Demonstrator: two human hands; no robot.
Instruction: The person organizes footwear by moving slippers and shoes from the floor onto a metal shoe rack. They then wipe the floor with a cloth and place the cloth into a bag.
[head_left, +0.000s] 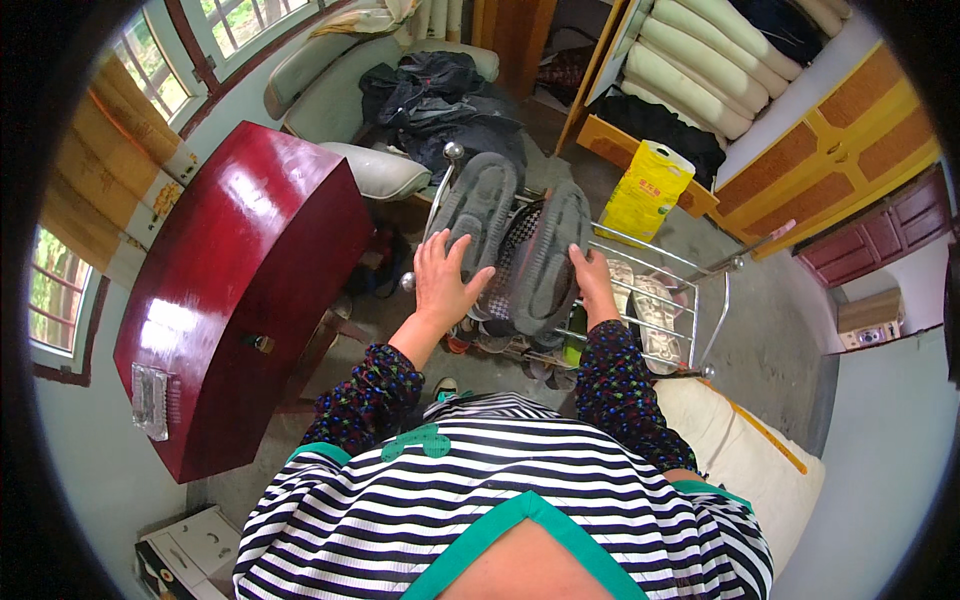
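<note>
A pair of grey shoes lies soles up across a metal shoe rack (697, 322). My left hand (448, 274) is spread over the near end of the left shoe (481, 199), its fingers apart. The right shoe (551, 247) has my right hand (592, 277) at its outer edge, the fingers closed around that edge. Between the two soles, houndstooth-patterned fabric (520, 232) is visible. To the right on the rack rests a pair of light patterned shoes (658, 319). More footwear sits lower down, partly hidden by the grey pair.
A glossy dark-red cabinet (247, 255) stands at left. Dark clothes (442, 105) are heaped on a pale sofa (330, 97) beyond the rack. A yellow bag (649, 191) stands by an open wardrobe drawer (607, 142). Cream bedding (742, 450) lies at lower right.
</note>
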